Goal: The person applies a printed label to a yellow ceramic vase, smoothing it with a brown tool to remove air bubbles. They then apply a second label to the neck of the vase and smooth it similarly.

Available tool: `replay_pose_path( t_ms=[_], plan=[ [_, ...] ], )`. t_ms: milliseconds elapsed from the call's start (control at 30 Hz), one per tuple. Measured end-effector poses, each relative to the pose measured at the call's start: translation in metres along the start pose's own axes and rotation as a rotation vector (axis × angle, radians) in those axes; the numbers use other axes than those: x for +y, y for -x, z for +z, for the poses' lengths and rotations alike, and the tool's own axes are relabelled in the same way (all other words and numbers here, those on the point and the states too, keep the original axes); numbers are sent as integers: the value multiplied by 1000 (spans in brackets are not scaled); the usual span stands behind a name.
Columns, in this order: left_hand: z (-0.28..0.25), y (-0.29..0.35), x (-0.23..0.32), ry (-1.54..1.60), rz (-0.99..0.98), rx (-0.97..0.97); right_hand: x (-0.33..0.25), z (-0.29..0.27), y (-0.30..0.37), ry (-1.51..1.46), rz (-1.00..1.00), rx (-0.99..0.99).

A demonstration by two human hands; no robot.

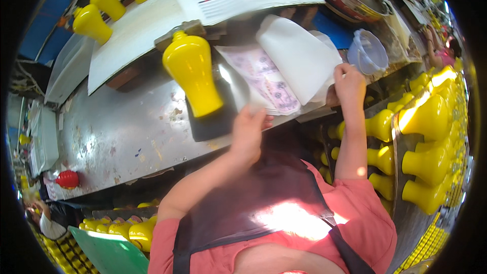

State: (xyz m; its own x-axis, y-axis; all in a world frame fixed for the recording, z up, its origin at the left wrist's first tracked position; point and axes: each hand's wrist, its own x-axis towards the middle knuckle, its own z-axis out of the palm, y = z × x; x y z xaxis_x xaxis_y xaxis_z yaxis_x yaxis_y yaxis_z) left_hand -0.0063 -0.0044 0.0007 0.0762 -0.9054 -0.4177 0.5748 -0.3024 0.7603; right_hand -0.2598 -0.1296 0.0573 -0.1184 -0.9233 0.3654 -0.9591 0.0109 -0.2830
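- Table [116, 137]: worn metal sheet, carrying everything below.
- Yellow vase [192, 73]: lies on a dark pad, just left of the sheets; glossy, probably slippery and breakable.
- White sheet [297, 53]: curled over the patterned decal sheet [269, 83], mid-table. Both look thin, limp and easy to tear; best taken at an edge.
- My right hand [349, 83]: fingers pressed together, pinching the white sheet's right edge.
- My left hand [248, 129]: fingers closed on the decal sheet's lower edge.

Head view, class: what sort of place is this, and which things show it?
Probably a ceramics or decorating workshop: many identical yellow vases racked beside a worn metal workbench, where the left hand and right hand handle a patterned sheet.
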Motion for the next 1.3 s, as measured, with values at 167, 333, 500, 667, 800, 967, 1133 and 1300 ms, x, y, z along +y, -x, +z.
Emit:
replay_pose_path(
  t_ms=[167,333,500,667,800,967,1133,1300],
  plan=[
    [-2,-3,-2,-25,-23,-12,35,-37,-10,166,134,182],
    [-1,-5,-2,-43,-31,-14,-11,-5,21,-260,19,-248],
    [1,-4,1,-61,-22,-5,-75,39,40,-85,-282,-275],
    [-1,-4,0,-61,-29,-6,-73,47,12,155,-313,-388],
    [-7,-3,5,-83,-84,-11,-29,28,-19,161,-98,-207],
    [-5,-3,13,-96,-96,-76,8,17,-24,44,94,-175],
    [-3,0,16,-49,-114,-105,23,19,-20,-142,172,-201],
    [-4,-1,16,-19,-106,-104,23,-3,-33,-102,108,-266]
  ],
)
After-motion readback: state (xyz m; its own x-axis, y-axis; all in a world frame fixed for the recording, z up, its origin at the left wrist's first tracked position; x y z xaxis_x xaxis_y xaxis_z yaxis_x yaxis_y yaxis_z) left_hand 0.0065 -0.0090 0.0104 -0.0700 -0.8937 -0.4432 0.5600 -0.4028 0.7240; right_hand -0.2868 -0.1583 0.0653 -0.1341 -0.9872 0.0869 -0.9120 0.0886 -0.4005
